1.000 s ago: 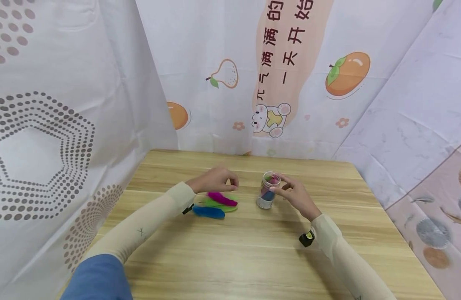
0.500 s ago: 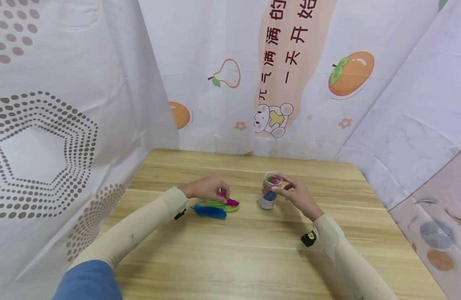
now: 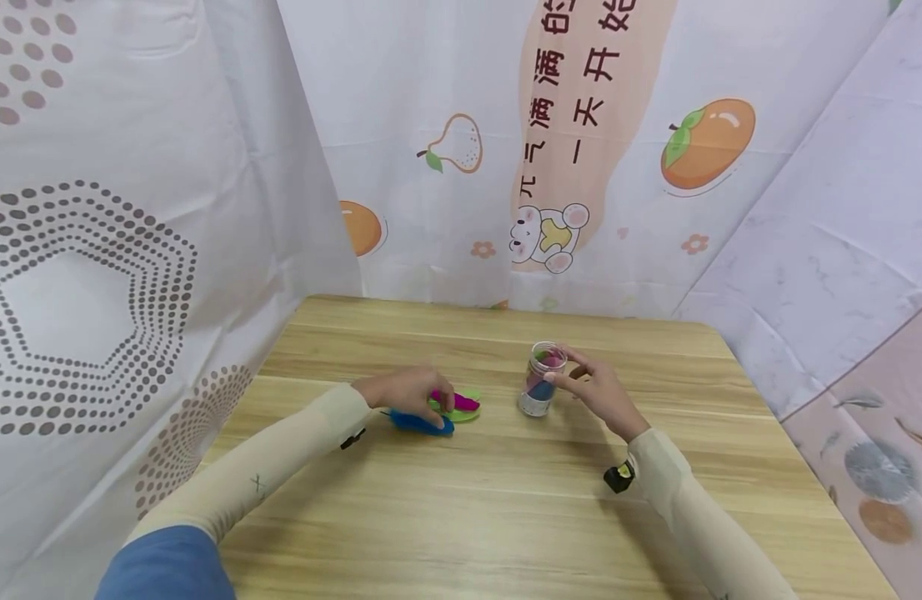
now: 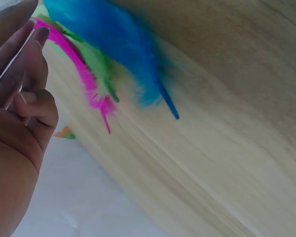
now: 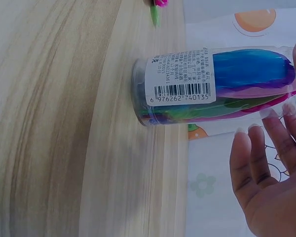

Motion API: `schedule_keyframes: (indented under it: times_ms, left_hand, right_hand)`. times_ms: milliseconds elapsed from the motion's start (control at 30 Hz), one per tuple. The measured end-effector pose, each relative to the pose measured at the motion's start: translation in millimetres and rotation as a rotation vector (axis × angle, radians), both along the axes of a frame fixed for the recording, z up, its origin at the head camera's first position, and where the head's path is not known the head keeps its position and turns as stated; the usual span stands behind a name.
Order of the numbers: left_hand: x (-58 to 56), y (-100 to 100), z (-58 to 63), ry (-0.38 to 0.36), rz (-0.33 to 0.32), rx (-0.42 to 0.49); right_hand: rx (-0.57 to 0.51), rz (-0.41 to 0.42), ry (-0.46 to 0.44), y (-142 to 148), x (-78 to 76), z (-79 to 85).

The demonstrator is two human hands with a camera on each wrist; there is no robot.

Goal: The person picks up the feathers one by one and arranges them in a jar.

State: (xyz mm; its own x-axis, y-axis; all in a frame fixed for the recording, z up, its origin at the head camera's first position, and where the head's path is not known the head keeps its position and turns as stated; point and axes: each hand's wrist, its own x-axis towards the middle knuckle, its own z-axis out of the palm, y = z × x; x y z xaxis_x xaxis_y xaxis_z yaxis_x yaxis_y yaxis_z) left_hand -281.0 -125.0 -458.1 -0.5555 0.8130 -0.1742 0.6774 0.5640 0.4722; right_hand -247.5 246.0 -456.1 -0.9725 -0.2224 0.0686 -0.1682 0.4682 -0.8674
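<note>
A clear jar point(image 3: 537, 392) with colourful feathers inside stands upright on the table. My right hand point(image 3: 599, 396) holds it near the mouth between thumb and fingers; a white barcode label point(image 5: 180, 76) shows in the right wrist view. To the left, my left hand point(image 3: 408, 392) hovers low over loose feathers, thumb and fingers apart. Its thumb tip is at the blue feather point(image 3: 412, 422); whether it touches cannot be told. A magenta feather point(image 3: 461, 402) lies over a green feather point(image 3: 464, 415) beside the fingers. In the left wrist view, the blue feather point(image 4: 108, 37) has its quill uncovered.
The wooden table point(image 3: 461, 517) reaches back to a printed white curtain point(image 3: 401, 167). More patterned curtain point(image 3: 93, 292) hangs along the left side and another point(image 3: 829, 333) along the right.
My left hand has come down and moved left and nearer, passing over the magenta feather to the blue one, its fingers now spread more. The right hand stays on the jar.
</note>
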Motion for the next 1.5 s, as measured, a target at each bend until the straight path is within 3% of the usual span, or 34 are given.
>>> schedule_keyframes:
  times_ms: [233, 633, 1033, 1267, 1500]
  left_hand:
    - [-0.5, -3, -7.7, 0.001, -0.039, 0.001]
    - [3.9, -1, -9.0, 0.012, 0.004, -0.017]
    - [2.5, -1, -17.4, 0.115, -0.035, -0.048]
    - [4.2, 0, -16.8, 0.05, -0.008, -0.057]
    - [0.6, -3, -16.1, -0.016, -0.019, 0.005]
  right_hand:
    - [-0.005, -0.001, -0.009, -1, 0.4, 1.2]
    - [-0.003, -0.002, 0.0, -1, 0.4, 1.9]
    - [-0.005, -0.004, -0.004, 0, 0.5, 1.7]
    - [-0.002, -0.002, -0.005, 0, -0.1, 1.1]
    - [0.009, -0.008, -0.032, -3, 3.7, 7.0]
